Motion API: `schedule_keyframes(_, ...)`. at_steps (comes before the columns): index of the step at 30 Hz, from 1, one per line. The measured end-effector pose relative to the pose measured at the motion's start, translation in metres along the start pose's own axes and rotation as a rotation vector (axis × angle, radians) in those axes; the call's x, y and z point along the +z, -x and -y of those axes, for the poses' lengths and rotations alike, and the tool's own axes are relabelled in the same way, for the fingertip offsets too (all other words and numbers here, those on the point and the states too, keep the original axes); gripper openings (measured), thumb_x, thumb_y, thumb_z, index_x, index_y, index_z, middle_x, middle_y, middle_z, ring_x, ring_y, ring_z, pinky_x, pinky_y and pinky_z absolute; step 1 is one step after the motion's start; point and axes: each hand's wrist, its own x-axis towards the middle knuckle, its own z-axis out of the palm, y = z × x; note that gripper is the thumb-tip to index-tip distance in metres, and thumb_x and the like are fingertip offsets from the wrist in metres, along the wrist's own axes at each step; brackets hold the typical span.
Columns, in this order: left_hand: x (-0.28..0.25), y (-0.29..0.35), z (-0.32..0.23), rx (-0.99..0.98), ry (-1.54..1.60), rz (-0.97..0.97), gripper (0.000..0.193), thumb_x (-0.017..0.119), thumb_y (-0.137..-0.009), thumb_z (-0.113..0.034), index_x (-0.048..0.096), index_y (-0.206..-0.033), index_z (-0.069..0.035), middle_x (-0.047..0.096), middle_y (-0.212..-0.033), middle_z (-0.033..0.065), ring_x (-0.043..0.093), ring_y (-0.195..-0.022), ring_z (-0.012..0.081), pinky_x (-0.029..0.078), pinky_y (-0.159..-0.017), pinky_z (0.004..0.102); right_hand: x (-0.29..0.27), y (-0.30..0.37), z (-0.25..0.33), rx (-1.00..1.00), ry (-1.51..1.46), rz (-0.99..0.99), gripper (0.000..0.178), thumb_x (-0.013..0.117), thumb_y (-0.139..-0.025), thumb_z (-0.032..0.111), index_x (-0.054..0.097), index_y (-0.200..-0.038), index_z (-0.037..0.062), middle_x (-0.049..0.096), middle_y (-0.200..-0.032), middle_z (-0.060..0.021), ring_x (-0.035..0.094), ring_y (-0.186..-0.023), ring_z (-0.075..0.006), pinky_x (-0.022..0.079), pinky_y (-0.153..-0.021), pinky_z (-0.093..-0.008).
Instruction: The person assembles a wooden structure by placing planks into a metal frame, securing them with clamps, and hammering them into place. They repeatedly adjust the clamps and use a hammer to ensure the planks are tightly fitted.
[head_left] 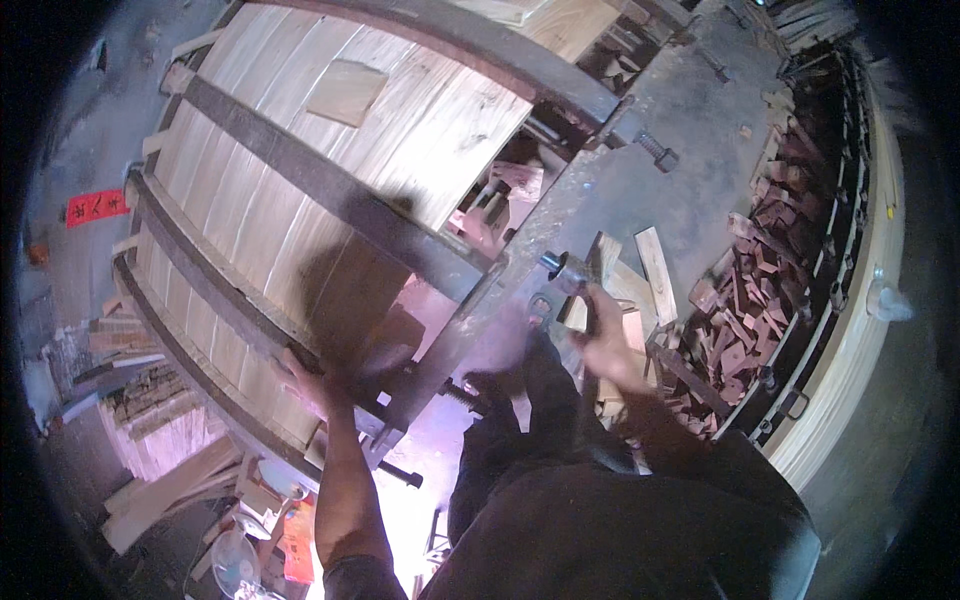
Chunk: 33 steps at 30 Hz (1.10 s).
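Pale wood planks at 10 o'clock, set side by side into one broad panel, seams running thin between neighbours. Over the panel, dark bars, reaching across towards a long metal beam slanting from 1 o'clock down to 7 o'clock.

At 8 o'clock, left hand near the panel's lower corner, touching the end of one bar, fingers loosely extended rather than clenched. At 4 o'clock, right hand, blurred, fingers reaching up to a metal cylinder at 3 o'clock, close to the beam; cannot tell whether grasping firmly or merely touching.

As for progress, seemingly well advanced in the laying: planks lined up, bars in place above. Apparently less complete in the tightening, judging by a bolt standing well out from the beam at 2 o'clock, and by a gap at 12 o'clock between panel edge and beam. Not joined in, a loose board lying on top at 11 o'clock. At 3 o'clock, farther out, heaped wood scraps, likely just offcuts.
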Motion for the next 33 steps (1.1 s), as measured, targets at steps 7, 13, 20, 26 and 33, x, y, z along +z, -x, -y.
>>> schedule_keyframes(7,0.0,-0.001,0.007,0.157,0.026,-0.087,0.078,0.078,-0.073,-0.019,0.044,-0.143,-0.016,0.029,-0.156,0.0195,0.034,-0.139,0.047,0.036,-0.112,0.0559,0.095,0.016,-0.093,-0.129,-0.263,-0.535,0.068,0.065,-0.089,0.007,0.032,-0.148,-0.0017,0.049,-0.136,-0.0223,0.049,-0.124,-0.033,0.042,-0.103,-0.0435)
schedule_keyframes(13,0.002,0.0,0.004,0.196,0.08,-0.111,0.075,0.075,-0.074,-0.019,0.045,-0.142,-0.014,0.028,-0.156,0.0196,0.033,-0.139,0.0485,0.031,-0.115,0.0577,0.035,-0.01,-0.115,0.334,-0.597,-0.433,0.046,0.06,-0.094,0.01,0.045,-0.136,-0.0016,0.06,-0.121,-0.0151,0.062,-0.107,-0.0267,0.053,-0.088,-0.0397)
schedule_keyframes(20,0.005,-0.002,0.007,0.171,0.078,-0.083,0.074,0.071,-0.077,-0.031,0.043,-0.144,-0.015,0.026,-0.158,0.0196,0.03,-0.142,0.05,0.023,-0.118,0.061,0.021,-0.066,-0.077,0.623,-1.131,-0.154,0.037,0.051,-0.096,0.043,0.052,-0.094,0.0065,0.051,-0.064,-0.0075,0.048,-0.051,-0.0196,0.04,-0.049,-0.0334)
schedule_keyframes(26,0.011,-0.001,0.018,0.033,0.014,0.068,0.08,0.067,-0.078,-0.039,0.039,-0.15,-0.016,0.026,-0.158,0.0223,0.031,-0.139,0.0532,0.029,-0.116,0.0601,0.026,-0.007,-0.135,0.572,-1.211,-0.33,0.052,0.048,-0.096,0.055,0.058,-0.096,0.0039,0.046,-0.057,-0.0017,0.044,-0.046,-0.0158,0.038,-0.044,-0.033)
schedule_keyframes(33,-0.002,0.0,0.01,0.033,-0.016,0.138,0.087,0.072,-0.074,-0.04,0.037,-0.151,-0.017,0.027,-0.156,0.0259,0.037,-0.134,0.0531,0.039,-0.108,0.0594,0.081,0.077,-0.184,0.701,-1.026,-0.296,0.041,0.05,-0.097,0.05,0.056,-0.094,0.0102,0.05,-0.065,-0.0037,0.042,-0.044,-0.0169,0.039,-0.042,-0.0316)
